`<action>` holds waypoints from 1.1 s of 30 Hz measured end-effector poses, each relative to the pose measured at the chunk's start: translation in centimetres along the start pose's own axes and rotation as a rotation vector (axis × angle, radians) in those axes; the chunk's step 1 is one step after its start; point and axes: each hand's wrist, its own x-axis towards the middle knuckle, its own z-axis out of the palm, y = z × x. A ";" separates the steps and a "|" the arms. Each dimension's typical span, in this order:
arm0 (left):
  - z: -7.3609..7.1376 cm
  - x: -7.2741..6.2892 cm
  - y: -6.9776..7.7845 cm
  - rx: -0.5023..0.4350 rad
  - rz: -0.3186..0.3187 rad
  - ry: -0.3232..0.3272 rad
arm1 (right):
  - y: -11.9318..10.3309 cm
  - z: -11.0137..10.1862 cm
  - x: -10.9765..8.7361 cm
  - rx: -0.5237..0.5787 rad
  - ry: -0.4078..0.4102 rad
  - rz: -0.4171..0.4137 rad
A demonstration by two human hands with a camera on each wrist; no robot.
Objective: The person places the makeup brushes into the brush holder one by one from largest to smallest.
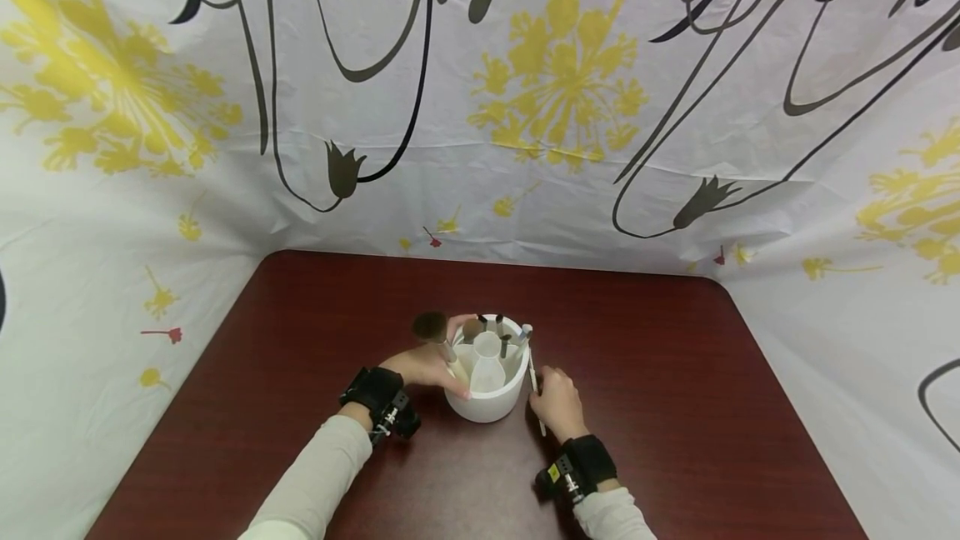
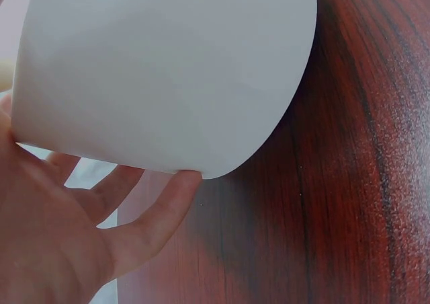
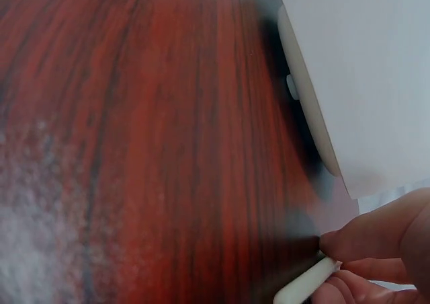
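A white round makeup brush holder (image 1: pixel 486 408) with inner compartments stands near the middle of the table. My left hand (image 1: pixel 429 367) grips it from the left, thumb at the near rim and fingers round the far side; in the left wrist view the fingers (image 2: pixel 158 216) press its smooth wall (image 2: pixel 168 75). A large dark-bristled brush (image 1: pixel 431 327) leans out at the left, and several smaller brushes (image 1: pixel 500 325) stand at the back. To the right of the holder, my right hand (image 1: pixel 558 401) pinches a thin white stick, whose rounded end (image 3: pixel 302 287) shows in the right wrist view.
The dark red wooden table (image 1: pixel 360 298) has rounded far corners. A white patterned cloth (image 1: pixel 525 215) hangs behind and along both sides. In the right wrist view, a small foot (image 3: pixel 291 87) shows under the holder's base.
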 end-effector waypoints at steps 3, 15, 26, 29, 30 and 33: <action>0.0 0.0 0.0 0.001 -0.004 -0.001 | -0.1 0.0 0.0 -0.007 -0.005 0.009; 0.0 -0.1 0.0 -0.011 0.024 -0.011 | -0.3 -0.1 -0.3 -0.006 0.025 0.012; -0.1 -0.1 0.0 0.006 0.013 -0.013 | 0.0 -0.3 -0.4 0.017 0.051 0.007; -0.2 -0.1 0.0 0.005 0.006 -0.018 | 0.0 -0.6 -0.6 0.032 0.071 -0.012; -0.2 -0.1 0.0 0.006 0.003 -0.019 | 0.0 -0.7 -0.7 0.036 0.080 -0.017; -0.3 -0.1 -0.1 0.009 -0.004 -0.019 | -0.1 -0.9 -0.9 0.048 0.100 -0.019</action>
